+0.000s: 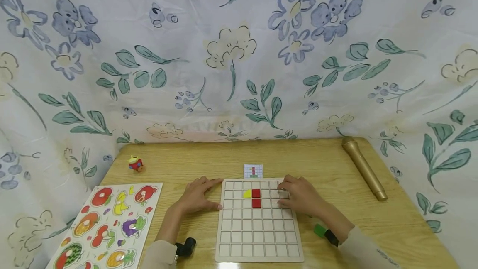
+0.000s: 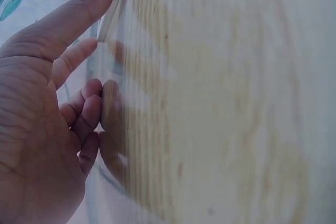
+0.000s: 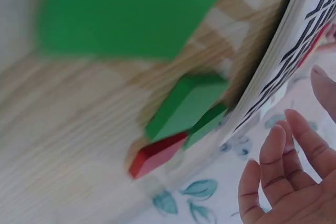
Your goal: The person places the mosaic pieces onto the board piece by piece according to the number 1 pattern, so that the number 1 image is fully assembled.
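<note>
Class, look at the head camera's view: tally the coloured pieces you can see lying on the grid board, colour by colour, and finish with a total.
Yellow piece: 1
Red pieces: 2
Total visible on the grid board: 3

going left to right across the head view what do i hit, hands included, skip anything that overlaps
Fruit board, left hand, yellow piece, red pieces, right hand, gold microphone.
</note>
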`<action>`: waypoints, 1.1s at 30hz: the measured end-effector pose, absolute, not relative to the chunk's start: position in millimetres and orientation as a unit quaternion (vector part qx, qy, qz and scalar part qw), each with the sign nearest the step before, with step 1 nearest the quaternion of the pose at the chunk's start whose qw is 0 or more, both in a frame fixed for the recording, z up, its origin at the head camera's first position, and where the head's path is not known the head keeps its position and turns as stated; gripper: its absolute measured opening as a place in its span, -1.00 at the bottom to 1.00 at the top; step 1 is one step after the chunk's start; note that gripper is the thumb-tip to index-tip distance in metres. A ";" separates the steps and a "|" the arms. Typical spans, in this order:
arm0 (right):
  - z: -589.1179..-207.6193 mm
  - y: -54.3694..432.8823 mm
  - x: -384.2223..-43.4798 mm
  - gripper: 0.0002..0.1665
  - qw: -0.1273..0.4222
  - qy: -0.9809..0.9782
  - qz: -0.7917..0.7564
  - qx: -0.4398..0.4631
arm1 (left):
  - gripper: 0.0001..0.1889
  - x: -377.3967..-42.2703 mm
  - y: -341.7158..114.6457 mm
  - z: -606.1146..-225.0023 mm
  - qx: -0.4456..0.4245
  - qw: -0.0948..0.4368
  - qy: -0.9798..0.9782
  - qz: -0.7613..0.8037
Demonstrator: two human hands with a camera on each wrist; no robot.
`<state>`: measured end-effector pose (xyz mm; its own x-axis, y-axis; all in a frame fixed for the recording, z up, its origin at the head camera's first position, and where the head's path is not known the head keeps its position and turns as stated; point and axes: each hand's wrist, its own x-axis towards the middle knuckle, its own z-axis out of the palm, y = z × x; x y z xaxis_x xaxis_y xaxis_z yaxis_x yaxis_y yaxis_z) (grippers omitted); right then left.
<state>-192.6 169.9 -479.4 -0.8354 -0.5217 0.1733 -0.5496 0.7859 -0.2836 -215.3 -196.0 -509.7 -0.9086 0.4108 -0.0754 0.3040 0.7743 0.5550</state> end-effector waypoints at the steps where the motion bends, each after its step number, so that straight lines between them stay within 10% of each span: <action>1: -479.5 173.4 -192.9 -0.58 0.044 -0.945 0.162 0.281 | -0.09 -215.4 -196.0 -509.7 0.191 0.096 0.937 0.276; 33: -476.5 251.3 -185.6 -0.58 0.024 -0.958 0.180 0.223 | -0.08 -216.5 -196.1 -511.1 0.192 0.092 0.939 0.268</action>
